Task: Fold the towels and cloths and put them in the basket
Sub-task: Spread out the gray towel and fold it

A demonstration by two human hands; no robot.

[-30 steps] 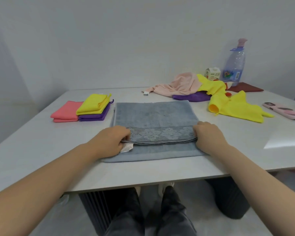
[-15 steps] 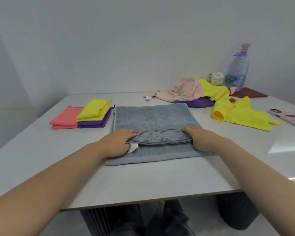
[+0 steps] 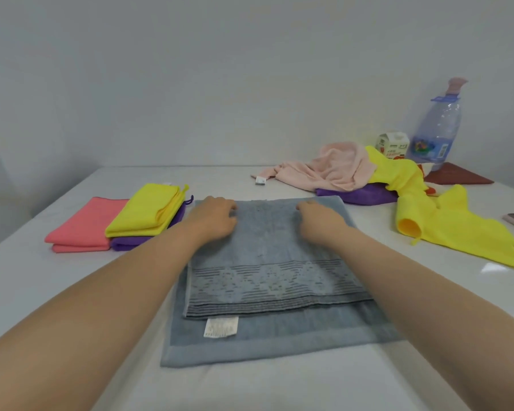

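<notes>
Head view.
Towel, grey: laid flat on the table and folded over itself, with a label exposed below the upper layer's near edge.
Left hand: rested on the towel's far left part, fingers bent. Whether cloth is pinched cannot be told.
Right hand: rested on the towel's far right part, fingers bent. Grip cannot be told.
Folded stack, pink, yellow, purple: set left of the towel.
Loose pile: heaped beyond the towel's far right corner.
</notes>
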